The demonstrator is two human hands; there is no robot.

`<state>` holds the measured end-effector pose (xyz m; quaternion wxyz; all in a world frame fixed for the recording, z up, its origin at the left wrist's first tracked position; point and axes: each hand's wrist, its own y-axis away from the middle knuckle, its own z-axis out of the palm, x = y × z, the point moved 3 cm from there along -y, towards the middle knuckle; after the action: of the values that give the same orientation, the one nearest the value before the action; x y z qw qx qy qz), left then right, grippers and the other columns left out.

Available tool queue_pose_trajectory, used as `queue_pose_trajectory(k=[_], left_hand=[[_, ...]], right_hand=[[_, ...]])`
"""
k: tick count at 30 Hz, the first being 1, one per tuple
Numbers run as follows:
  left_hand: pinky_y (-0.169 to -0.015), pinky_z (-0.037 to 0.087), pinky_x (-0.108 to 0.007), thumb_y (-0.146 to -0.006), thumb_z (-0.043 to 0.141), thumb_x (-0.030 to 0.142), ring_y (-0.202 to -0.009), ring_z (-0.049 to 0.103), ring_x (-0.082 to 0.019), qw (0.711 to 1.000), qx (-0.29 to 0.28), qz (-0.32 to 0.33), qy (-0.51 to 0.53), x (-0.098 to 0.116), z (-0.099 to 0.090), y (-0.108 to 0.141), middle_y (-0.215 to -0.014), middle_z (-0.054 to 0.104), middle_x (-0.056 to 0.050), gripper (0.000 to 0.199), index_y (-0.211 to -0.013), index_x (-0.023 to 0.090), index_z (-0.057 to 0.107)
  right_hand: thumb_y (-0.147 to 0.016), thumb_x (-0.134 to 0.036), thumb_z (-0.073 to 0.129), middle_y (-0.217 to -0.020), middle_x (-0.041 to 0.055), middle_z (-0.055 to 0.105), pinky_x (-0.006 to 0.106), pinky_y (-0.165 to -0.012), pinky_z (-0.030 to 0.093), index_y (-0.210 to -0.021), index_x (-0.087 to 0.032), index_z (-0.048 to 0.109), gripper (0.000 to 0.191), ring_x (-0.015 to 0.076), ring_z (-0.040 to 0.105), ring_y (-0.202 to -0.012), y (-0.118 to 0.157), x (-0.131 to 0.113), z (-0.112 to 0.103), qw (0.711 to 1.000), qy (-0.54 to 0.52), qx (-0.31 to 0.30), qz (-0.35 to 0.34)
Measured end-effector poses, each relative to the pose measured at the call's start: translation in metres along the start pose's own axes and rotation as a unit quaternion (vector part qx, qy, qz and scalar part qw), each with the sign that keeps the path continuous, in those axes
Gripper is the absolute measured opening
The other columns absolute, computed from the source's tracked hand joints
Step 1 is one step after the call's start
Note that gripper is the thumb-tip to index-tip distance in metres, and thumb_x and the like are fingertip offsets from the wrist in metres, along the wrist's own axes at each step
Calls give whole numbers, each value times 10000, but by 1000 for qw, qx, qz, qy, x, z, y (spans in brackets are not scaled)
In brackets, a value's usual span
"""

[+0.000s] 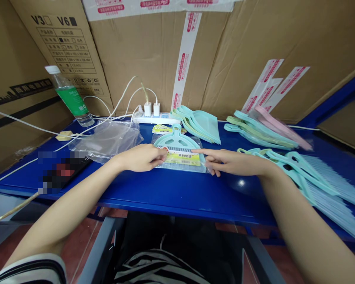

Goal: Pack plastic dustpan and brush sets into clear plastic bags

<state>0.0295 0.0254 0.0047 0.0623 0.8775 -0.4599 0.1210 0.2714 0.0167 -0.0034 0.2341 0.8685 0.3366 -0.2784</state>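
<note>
Mint-green plastic dustpan with a looped handle, lying flat inside a clear plastic bag on a blue painted table; a yellow paper label sits across its middle. Handle points away from the person, so the handle-to-lip axis runs front to back. Left hand is at the packet's left edge, fingers curled and pinching the bag film. Right hand comes from the packet's right side, fingers extended and uncurled, not clenched; its index finger reaches leftward over the label's upper edge. Left hand sits slightly closer to the dustpan's handle. Beyond the packet: a white power strip with two white plug adapters, and a stack of loose mint-green dustpans. Left of the packet: a flattened clear plastic bag. Right of the packet: a heap of mint, olive and pink dustpans and a pile of mint-green brushes with long pale bristles.
</note>
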Motion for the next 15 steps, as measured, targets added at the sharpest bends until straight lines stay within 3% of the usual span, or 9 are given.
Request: queue_pose_trajectory(k=[10,15], left_hand=[[-572,328,-248,-840,479,176,-579,544,-128,999,19,-16,-41,-1,-1,0,-668,634,8,112,-779,185,572],[-570,346,-244,-839,463,179,-552,526,-117,999,29,8,-13,-3,0,-1,-642,612,10,129,-752,180,559]], right_hand=[[-897,-316,377,-716,5,603,301,-627,492,-1551,-187,258,677,155,611,-613,0,-1,0,1000,-2,2,9],[-896,-321,382,-710,1,606,298,-621,492,-1550,-195,265,676,154,607,-604,0,-2,0,1000,0,7,4]])
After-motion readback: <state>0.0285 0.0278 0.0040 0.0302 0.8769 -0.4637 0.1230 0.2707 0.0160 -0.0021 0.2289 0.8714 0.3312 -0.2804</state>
